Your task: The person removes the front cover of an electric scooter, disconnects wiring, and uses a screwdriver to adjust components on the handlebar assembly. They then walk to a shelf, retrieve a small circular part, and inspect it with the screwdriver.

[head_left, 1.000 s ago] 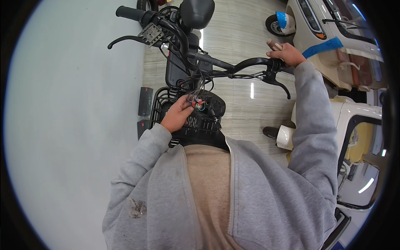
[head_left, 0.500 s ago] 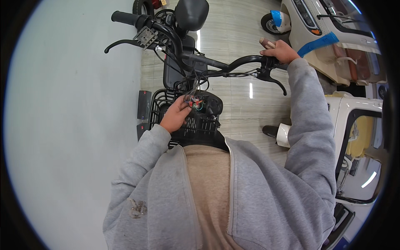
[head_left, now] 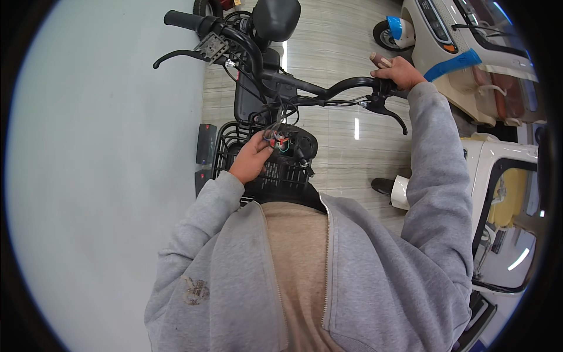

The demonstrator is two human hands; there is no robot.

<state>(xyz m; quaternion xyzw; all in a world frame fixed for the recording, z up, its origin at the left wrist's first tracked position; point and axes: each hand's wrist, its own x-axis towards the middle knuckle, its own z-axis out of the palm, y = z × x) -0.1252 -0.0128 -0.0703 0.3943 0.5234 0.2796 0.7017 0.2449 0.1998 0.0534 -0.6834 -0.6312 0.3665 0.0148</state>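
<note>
Black handlebars (head_left: 352, 84) of an electric scooter or bike reach across in front of me. My right hand (head_left: 402, 75) is closed round their right end, above a black brake lever (head_left: 397, 119). Nearer to me, my left hand (head_left: 252, 158) pinches a bunch of thin coloured wires (head_left: 280, 142) with red parts among them. These wires sit at an open black housing (head_left: 305, 144) below the handlebar stem. My fingers partly hide the wire ends. A metal bracket (head_left: 212, 47) is fixed beside the left grip (head_left: 183, 20).
Behind the housing is a black wire basket (head_left: 226, 144). A black seat (head_left: 277, 20) stands beyond the bars. At the right are white vehicles (head_left: 478, 155), one with a blue strip (head_left: 451, 64). A pale wall or panel (head_left: 105, 176) fills the left.
The whole view has shifted slightly, so the bike appears a little further right. Both hands keep their places, the left at the wires and the right on the handlebar.
</note>
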